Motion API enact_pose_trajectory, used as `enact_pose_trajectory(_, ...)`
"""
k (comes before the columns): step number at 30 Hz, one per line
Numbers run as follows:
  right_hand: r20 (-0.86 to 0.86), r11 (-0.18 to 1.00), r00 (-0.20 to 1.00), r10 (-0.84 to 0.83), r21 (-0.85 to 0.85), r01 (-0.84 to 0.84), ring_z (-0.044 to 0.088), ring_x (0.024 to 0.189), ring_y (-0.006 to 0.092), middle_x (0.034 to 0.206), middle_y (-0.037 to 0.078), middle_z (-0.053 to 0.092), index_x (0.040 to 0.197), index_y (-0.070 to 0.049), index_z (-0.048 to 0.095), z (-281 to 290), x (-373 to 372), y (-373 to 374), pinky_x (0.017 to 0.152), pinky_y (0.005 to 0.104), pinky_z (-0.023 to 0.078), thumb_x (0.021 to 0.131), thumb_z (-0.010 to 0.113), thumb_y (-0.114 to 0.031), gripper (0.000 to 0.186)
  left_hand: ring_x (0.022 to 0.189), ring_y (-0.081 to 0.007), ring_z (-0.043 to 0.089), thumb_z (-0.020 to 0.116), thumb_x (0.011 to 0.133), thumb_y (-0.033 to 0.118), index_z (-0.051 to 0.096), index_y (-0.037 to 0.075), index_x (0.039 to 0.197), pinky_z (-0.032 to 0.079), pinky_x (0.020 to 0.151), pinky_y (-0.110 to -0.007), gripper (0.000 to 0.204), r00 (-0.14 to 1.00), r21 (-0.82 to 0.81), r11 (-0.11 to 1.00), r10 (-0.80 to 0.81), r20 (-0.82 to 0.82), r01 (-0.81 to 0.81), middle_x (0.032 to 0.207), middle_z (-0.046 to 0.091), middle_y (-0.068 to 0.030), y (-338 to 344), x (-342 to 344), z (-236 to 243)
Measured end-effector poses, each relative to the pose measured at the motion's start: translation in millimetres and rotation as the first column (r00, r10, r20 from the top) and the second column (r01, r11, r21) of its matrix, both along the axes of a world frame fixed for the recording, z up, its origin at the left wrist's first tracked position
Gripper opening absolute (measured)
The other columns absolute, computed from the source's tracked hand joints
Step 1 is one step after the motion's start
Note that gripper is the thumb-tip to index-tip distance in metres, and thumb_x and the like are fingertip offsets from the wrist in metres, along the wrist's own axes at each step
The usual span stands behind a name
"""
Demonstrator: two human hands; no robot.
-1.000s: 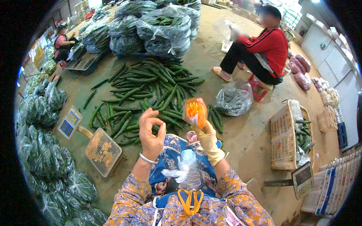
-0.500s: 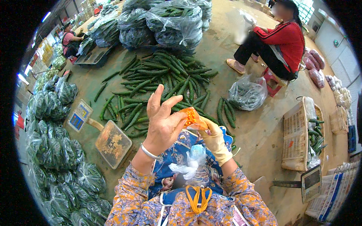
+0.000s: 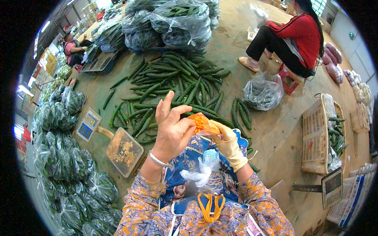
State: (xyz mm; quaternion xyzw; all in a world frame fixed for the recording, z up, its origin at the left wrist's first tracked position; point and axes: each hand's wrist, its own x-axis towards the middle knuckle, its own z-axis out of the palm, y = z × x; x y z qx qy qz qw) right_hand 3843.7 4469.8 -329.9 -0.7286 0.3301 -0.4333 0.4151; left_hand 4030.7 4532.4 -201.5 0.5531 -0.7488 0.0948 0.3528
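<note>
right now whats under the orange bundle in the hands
Under the orange bundle, held by the bare left hand and gloved right hand, lies a blue patterned apron with a clear bag. The floor below is covered.

You sit in a wholesale vegetable market hall: loose cucumbers (image 3: 177,84) heaped on the concrete floor (image 3: 275,133), bulging plastic sacks of greens (image 3: 169,21) stacked behind, a platform scale (image 3: 122,151) beside you, and a wicker basket (image 3: 317,135) near another seated person (image 3: 291,37).
</note>
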Motion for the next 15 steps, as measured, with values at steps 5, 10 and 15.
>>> enact_pose_trajectory(5, 0.060, 0.998, 0.998, 0.018, 0.065, -0.022, 0.064, 0.087, 0.0190, 0.103, 0.012, 0.066, 0.122, -0.001, 0.056, -2.9, -1.0, -1.3, 0.076, 0.0290, 0.051, 0.084, 0.067, -0.006, 0.040, 0.134, -0.0376, 0.032, 0.071, 0.069, -0.001, 0.065, 0.009, 0.074, 0.026, 0.108, -0.046, 0.013, 0.963, 0.013, 1.000, 0.021, -0.270, -0.018, 0.110, 0.059, -0.0082, 2.7, 11.0, 6.2)
enact_pose_trajectory(10, 0.087, 0.931, 0.995, 0.053, 0.356, -0.081, 0.058, 0.091, 0.0100, 0.105, 0.004, 0.064, 0.125, -0.001, 0.054, 15.3, -5.5, 8.8, 0.080, 0.0248, 0.047, 0.089, 0.064, -0.008, 0.038, 0.135, -0.0324, 0.033, 0.067, 0.073, -0.003, 0.064, 0.007, 0.078, 0.024, 0.110, -0.044, 0.011, 0.728, -0.002, 0.999, -0.029, -0.685, 0.038, 0.113, 0.058, -0.0082, 11.6, 29.7, -0.4)
enact_pose_trajectory(15, 0.020, 0.989, 1.000, 0.015, 0.145, -0.018, 0.059, 0.092, 0.0111, 0.104, 0.005, 0.065, 0.120, -0.001, 0.057, 8.4, -10.0, 9.7, 0.081, 0.0252, 0.047, 0.087, 0.066, -0.008, 0.035, 0.136, -0.0349, 0.031, 0.063, 0.082, 0.003, 0.063, 0.007, 0.080, 0.020, 0.112, -0.050, 0.004, 0.051, -0.267, 0.894, -0.304, -0.951, 0.360, 0.115, 0.057, -0.0109, 33.7, 7.1, 15.0)
